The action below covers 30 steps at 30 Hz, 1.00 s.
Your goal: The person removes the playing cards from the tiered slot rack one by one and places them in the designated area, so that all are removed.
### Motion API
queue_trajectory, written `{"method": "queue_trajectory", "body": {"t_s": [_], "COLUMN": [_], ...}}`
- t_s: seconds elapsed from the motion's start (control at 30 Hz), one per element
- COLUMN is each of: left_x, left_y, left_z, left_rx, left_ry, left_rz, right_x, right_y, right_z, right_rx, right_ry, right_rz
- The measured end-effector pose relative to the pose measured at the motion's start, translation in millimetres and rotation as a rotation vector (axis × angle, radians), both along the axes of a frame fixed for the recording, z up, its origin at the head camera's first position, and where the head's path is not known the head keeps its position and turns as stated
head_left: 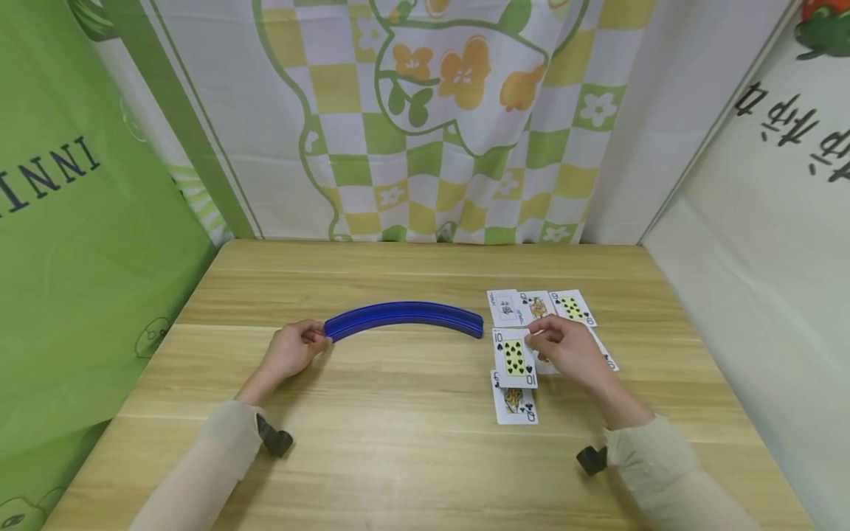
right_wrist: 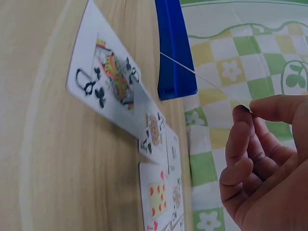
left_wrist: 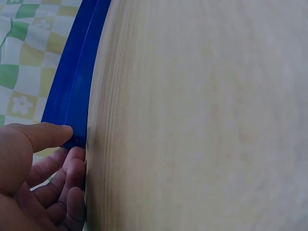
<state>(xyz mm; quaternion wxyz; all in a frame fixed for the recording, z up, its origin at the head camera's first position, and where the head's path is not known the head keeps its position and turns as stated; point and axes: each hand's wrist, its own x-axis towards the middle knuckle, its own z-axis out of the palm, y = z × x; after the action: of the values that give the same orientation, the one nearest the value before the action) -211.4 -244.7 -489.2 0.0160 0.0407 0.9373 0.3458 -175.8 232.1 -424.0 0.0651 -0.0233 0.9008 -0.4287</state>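
Note:
A curved blue card holder [head_left: 405, 313] lies on the table, its groove running along its length. At its left end my left hand [head_left: 296, 350] pinches it, thumb on top in the left wrist view and fingers curled by the end. My right hand [head_left: 564, 346] pinches a ten of spades [head_left: 514, 359] by its right edge, face up above other cards. The right wrist view shows that card edge-on, as a thin white line. Below it a queen of clubs [head_left: 516, 407] lies face up, its upper part overlapped by the held card.
Right of the holder, a joker [head_left: 505, 308], a face card [head_left: 536, 306] and a number card of spades [head_left: 571, 308] form a back row. A heart card [right_wrist: 158, 199] shows in the right wrist view. Patterned curtains stand behind the wooden table [head_left: 398, 457].

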Motion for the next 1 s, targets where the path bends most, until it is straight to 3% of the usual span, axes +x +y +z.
{"method": "queue_trajectory", "body": {"t_s": [0.43, 1.0], "left_x": [2.3, 8.9], "left_y": [1, -8], "left_z": [3.3, 11.2], "left_rx": [-0.011, -0.025], "left_ry": [0.018, 0.043], "left_rz": [-0.008, -0.013], "right_x": [11.3, 28.1], "right_y": [19, 42], "right_z": [-2.6, -9.7], "right_rx": [-0.008, 0.017], "right_ry": [-0.013, -0.120], "right_rz": [-0.007, -0.063]}}
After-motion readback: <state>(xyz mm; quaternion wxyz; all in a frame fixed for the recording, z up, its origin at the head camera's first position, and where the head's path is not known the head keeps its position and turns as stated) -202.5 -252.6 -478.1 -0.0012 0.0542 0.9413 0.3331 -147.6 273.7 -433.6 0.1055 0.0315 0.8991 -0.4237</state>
